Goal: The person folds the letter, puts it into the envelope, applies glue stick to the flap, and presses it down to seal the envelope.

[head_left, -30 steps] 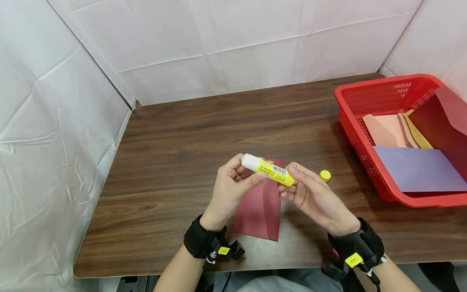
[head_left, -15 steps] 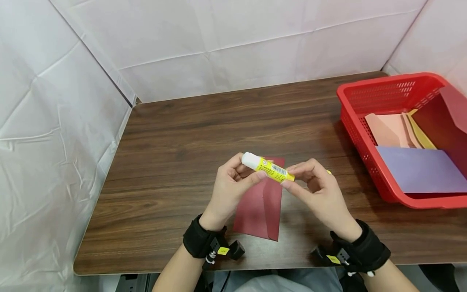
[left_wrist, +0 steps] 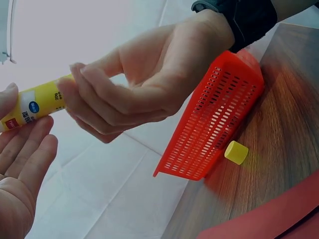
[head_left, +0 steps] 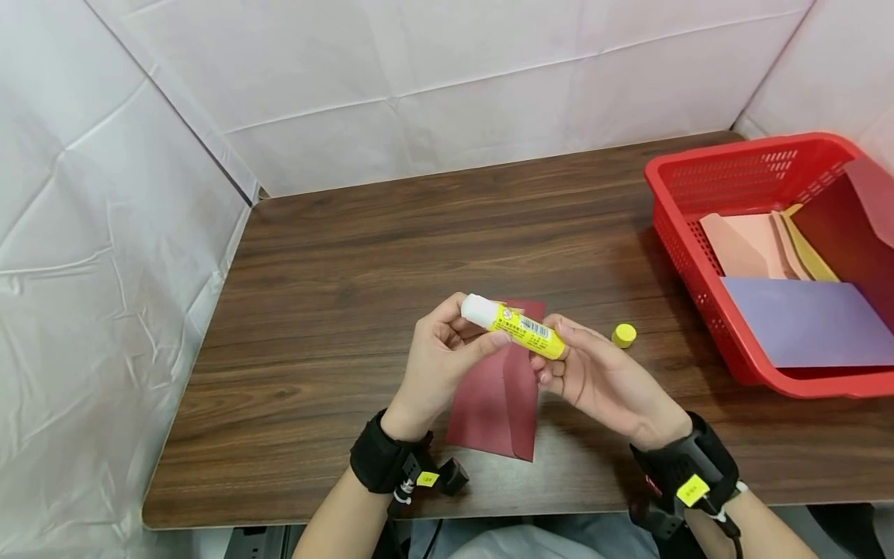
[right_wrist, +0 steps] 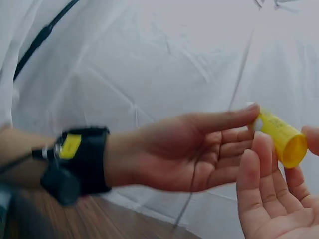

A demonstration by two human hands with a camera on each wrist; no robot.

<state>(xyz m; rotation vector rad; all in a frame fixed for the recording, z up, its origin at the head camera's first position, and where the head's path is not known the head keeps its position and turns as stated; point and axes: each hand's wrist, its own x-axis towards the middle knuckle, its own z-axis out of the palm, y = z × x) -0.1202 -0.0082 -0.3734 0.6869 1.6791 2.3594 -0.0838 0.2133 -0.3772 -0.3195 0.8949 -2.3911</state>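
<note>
My left hand (head_left: 436, 361) holds a yellow glue stick (head_left: 524, 328) between thumb and fingers, its white end pointing up and to the left. The thumb and fingers of my right hand (head_left: 608, 376) pinch the yellow bottom end, with the palm turned upward. In the right wrist view the round base of the glue stick (right_wrist: 291, 150) faces the camera. Below both hands a dark red envelope (head_left: 492, 411) lies on the table, its upper part partly hidden by the hands and glue stick. A small yellow cap (head_left: 624, 335) stands on the wood just beyond my right hand.
To the right stands a red plastic basket (head_left: 687, 283) holding a purple sheet (head_left: 810, 322), pink paper (head_left: 750, 248), a yellow piece and dark red paper. White cloth (head_left: 419, 140) walls in the wooden table (head_left: 293, 349) at the back and sides.
My right hand turned palm down over the glue stick's bottom end half a second ago and is now rolled back palm up, uncovering the cap. My left hand and the envelope have stayed put.
</note>
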